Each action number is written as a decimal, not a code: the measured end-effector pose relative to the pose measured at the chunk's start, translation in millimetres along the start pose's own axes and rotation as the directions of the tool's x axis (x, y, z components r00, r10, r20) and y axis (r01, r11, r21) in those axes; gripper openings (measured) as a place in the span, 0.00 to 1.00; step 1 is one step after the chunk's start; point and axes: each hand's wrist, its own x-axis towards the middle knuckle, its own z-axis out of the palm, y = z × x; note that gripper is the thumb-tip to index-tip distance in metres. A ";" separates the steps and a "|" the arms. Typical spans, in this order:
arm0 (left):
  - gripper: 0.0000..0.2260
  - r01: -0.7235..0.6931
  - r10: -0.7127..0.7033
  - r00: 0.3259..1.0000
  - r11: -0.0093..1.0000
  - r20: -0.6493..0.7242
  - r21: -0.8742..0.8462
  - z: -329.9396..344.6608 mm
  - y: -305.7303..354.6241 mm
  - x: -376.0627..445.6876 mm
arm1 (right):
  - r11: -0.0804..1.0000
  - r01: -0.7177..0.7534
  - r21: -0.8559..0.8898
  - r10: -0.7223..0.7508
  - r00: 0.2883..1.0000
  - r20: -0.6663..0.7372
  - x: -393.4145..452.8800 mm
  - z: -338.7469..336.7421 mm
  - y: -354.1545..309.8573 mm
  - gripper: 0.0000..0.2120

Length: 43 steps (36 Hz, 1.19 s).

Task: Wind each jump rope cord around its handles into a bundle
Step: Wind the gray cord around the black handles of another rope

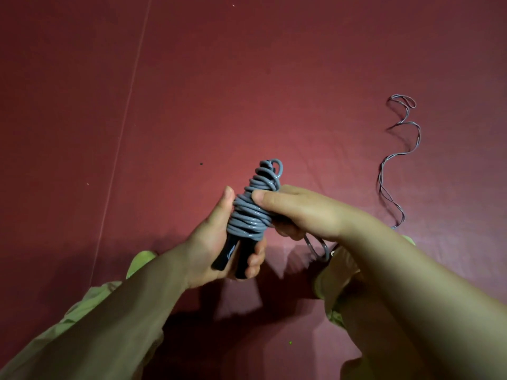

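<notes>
Handles (pixel 233 256), two black ones side by side, sit low in the centre of the frame, their butt ends poking out from the bottom of my left hand (pixel 216 242), whose grip is clamped round them: thumb stretched up along the left side of the bundle, fingers curled round from the right at the lower ends. Above that grip the grey cord (pixel 252 209) is wound in many turns round the upper part of the handles, the coils thick at the middle and narrowing toward a small loop at the top, just above centre frame. My right hand (pixel 299 212) comes in from the right and closes its grip on the coils, thumb pressed flat against the front of the winding near its upper half, the other fingers curled behind and below where I cannot see just how they lie. So the bundle stands nearly upright, tilted a little to the right, held between both hands, with the left grip below the coils and the right grip beside them. A short stretch of loose grey cord hangs under my right wrist. Far off at the right of the frame a second, thinner rope (pixel 397 160) lies in wavy curves on the dark red surface (pixel 192 78), well apart from my hands. Pale green sleeves (pixel 90 311) cover my forearms.
</notes>
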 end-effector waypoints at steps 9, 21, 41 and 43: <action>0.35 -0.086 0.130 0.965 0.978 -0.230 0.192 -9.0 -2.2 0.7 | 0.995 -0.053 -0.082 0.048 0.997 -0.065 -1.0 -3.0 1.1 0.15; 0.28 -0.082 0.069 0.980 0.995 -0.188 -0.062 -5.8 3.2 1.8 | 0.988 -0.149 0.025 0.144 0.979 0.142 -10.9 -17.4 3.0 0.19; 0.29 -0.026 -0.054 0.944 0.971 -0.325 -0.238 -21.6 5.8 7.9 | 0.944 -0.046 -0.327 -0.106 0.895 -0.433 -4.0 -25.0 14.1 0.11; 0.29 -0.010 -0.063 0.942 0.977 -0.331 -0.214 -20.1 4.5 8.5 | 0.977 0.047 -0.210 -0.137 0.888 -0.438 -4.6 -25.2 11.3 0.11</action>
